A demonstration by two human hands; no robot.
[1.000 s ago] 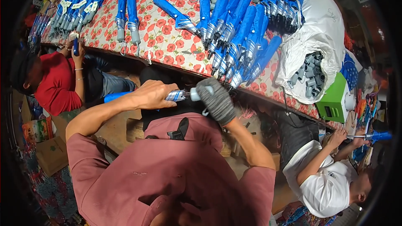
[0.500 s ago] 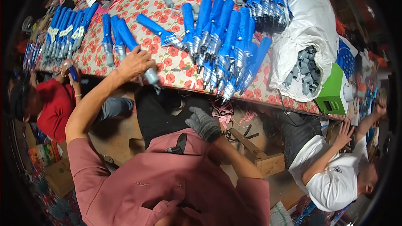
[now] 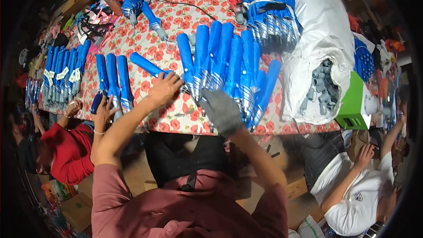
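Observation:
Just left of the middle, my bare left hand has its fingers curled over the lower end of a slanting blue folded umbrella. My right hand, in a grey knitted glove, lies over the lower ends of a spread pile of blue folded umbrellas. Its fingers are smeared by motion, and their grip cannot be made out. Silvery ribs and dark shaft ends show at the pile's lower side. To the left of my left hand, three folded umbrellas lie side by side; a co-worker's hand and my forearm partly hide their lower ends.
A white sack of grey plastic handles stands right, beside a green box. Umbrella bundles lie far left and at the back. Co-workers sit on both sides; the left one's hand reaches near my left forearm.
My left hand has let go of a grey-handled umbrella beside two others and moved right to the slanting one. My gloved right hand has risen from my lap to the pile.

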